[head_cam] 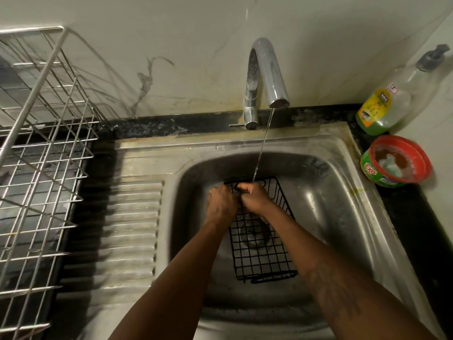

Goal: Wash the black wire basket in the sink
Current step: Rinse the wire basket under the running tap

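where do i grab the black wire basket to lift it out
Grip the black wire basket by its top rim at the short ends, from above: it lies open side up in the sink and the rim looks sturdiest. The left hand and right hand hold the far end.

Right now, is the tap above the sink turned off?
No, a thin stream of water runs from the tap down to the far end of the black wire basket in the sink.
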Demonstrator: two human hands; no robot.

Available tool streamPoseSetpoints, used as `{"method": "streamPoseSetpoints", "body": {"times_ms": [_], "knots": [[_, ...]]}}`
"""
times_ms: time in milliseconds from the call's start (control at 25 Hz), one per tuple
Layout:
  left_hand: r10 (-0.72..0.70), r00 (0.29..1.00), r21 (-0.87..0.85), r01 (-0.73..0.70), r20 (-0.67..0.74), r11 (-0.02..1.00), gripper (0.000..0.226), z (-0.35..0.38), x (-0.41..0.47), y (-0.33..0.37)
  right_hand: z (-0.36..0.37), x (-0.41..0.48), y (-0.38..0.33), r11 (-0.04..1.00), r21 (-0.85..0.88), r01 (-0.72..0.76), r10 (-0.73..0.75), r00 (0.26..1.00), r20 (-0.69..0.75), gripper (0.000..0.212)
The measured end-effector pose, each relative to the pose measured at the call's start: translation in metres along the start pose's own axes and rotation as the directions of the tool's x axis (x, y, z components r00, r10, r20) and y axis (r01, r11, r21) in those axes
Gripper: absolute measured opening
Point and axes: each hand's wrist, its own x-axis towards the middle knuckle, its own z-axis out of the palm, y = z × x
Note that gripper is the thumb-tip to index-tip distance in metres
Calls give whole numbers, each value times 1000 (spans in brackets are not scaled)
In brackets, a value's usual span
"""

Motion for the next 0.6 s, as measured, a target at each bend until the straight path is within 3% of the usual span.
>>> {"method": "streamPoseSetpoints", "body": {"times_ms": [80, 160, 240, 280, 360, 440, 600], "knots": [[-9, 1000, 21, 9, -8, 1000, 20, -2, 0, -1, -4, -5, 6, 999, -5, 43, -43, 999, -9, 53], [-41, 999, 35, 41, 3, 999, 6, -1, 0, 1, -11, -8, 18, 968, -198, 154, -173, 981, -83, 40], [-48, 999, 46, 47, 16, 998, 6, 4, 1, 1, -18, -11, 26, 761, -617, 199, -316, 945, -85, 24], [-46, 999, 48, 45, 29, 998, 6, 6, 1, 1, -22, -10, 30, 646, -741, 183, -374, 922, -98, 23], [-34, 999, 70, 31, 30, 997, 8, 10, 1, -1, -24, -7, 36, 601, -773, 203, -458, 880, -125, 21], [-31, 999, 84, 28, 31, 996, 8, 14, 1, -1, -18, -13, 32, 658, -702, 272, -481, 869, -113, 7], [-17, 999, 141, 10, 51, 990, 13, 20, 1, -6, -11, -17, 10, 785, -563, 259, -228, 965, 126, 6]]}}
